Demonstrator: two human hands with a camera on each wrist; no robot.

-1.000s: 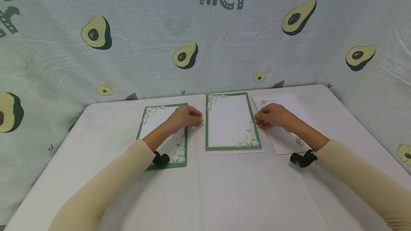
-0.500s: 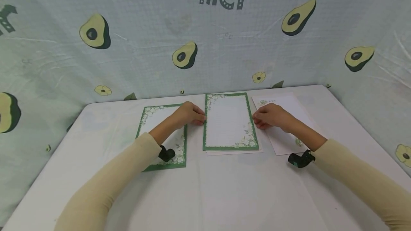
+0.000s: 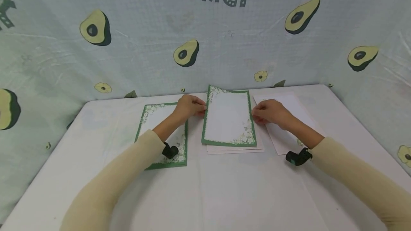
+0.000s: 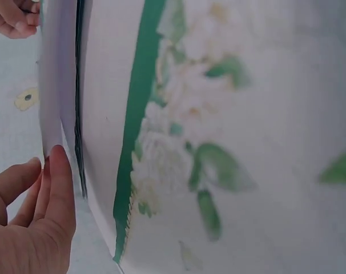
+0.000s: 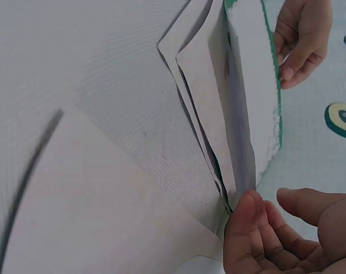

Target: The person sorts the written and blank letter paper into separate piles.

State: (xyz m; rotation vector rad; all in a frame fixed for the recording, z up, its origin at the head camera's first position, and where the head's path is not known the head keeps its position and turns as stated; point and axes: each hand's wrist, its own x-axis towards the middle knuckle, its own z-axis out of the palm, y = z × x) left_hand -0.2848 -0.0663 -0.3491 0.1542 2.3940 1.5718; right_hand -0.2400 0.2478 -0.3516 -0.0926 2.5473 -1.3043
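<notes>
In the head view, a green-bordered floral sheet of paper is raised over the middle stack, its top edge bent and its upper left corner highest. My left hand pinches its left edge; the thumb and fingertips meet that edge in the left wrist view. On the opposite side, my right hand has curled fingers at the sheet's right edge, with the thumb standing a little apart. Beneath the raised sheet, pale sheets of the stack show, their edges slightly fanned in the right wrist view.
Under my left forearm lies another green-bordered sheet. A pale sheet with small floral corners lies below my right forearm. The white-covered table meets an avocado-printed curtain behind. A black wrist camera hangs at the left cuff.
My left hand has moved right onto the top sheet's left edge. The sheet has slid slightly left, then risen off the stack, its upper left corner lifting and more pale paper showing below.
</notes>
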